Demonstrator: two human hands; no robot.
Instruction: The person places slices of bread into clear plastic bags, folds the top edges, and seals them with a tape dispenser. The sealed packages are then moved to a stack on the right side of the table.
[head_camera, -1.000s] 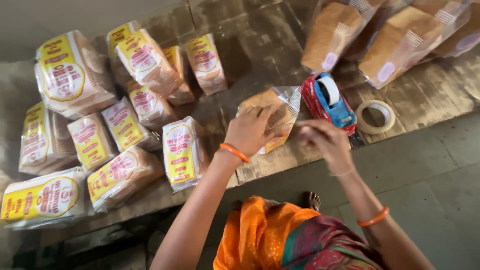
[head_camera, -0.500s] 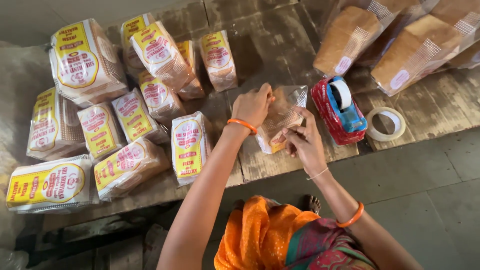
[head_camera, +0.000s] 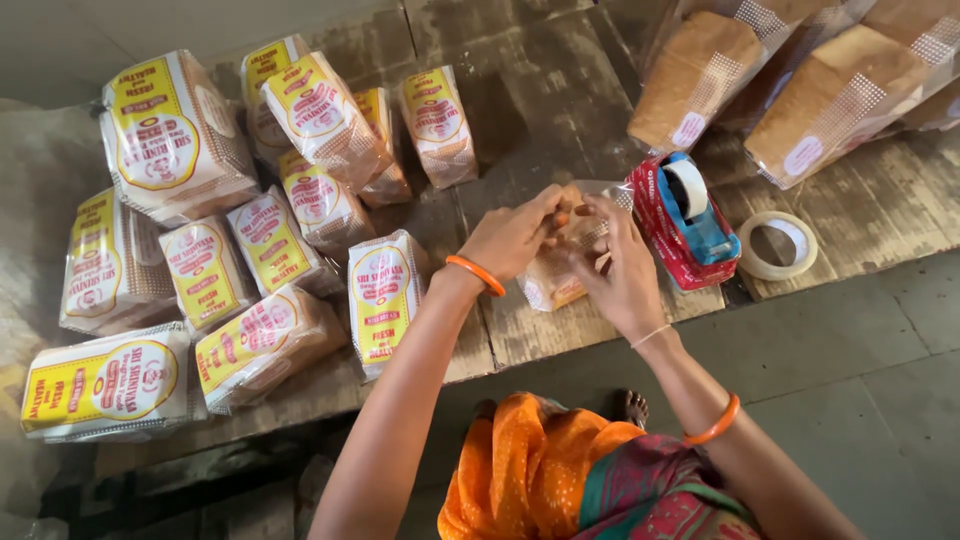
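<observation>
Clear-plastic-wrapped brown bread loaf (head_camera: 560, 275) lies on the wooden counter (head_camera: 560, 90) between both hands, long axis toward the person; left hand (head_camera: 515, 238) and right hand (head_camera: 622, 272) pinch its bag's far end.

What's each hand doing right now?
Left hand: closed on the clear plastic-wrapped bread loaf.
Right hand: closed on the same loaf.

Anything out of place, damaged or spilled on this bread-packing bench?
Nothing spilled or torn. The sealed bread packets lie in a loose, untidy heap, some flat, some tilted. Both hands, left hand and right hand, grip one clear-wrapped loaf beside the tape dispenser. A spare tape roll lies flat nearby.
</observation>
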